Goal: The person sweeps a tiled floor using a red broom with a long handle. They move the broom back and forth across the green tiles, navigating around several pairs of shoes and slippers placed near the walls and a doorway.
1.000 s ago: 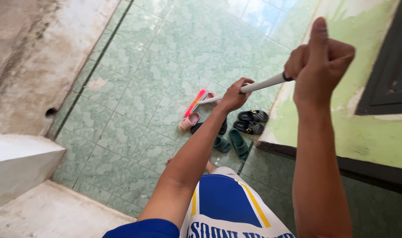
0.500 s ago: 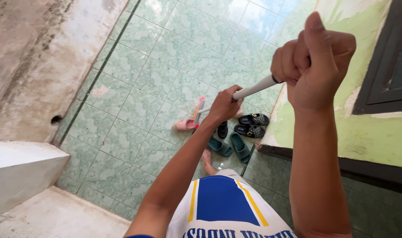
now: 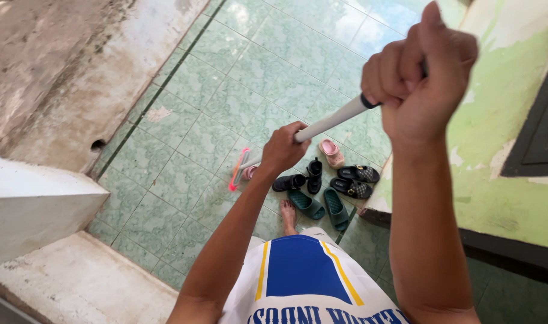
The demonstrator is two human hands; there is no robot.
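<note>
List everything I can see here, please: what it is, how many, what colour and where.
broom handle: one, white, slanting down from upper right to the floor
broom head: one, pink-red, on the tiles left of the shoes
pink clogs: two, one behind the shoe cluster, one partly hidden by the broom head
black sandals: two pairs, by the wall corner
green slides: one pair, nearest the foot
floor tiles: many, pale green
wall: green, right
concrete ledge: grey, left
bare foot: one, on the tiles
left hand: grip shut mid-handle
right hand: grip shut on the handle's top
</note>
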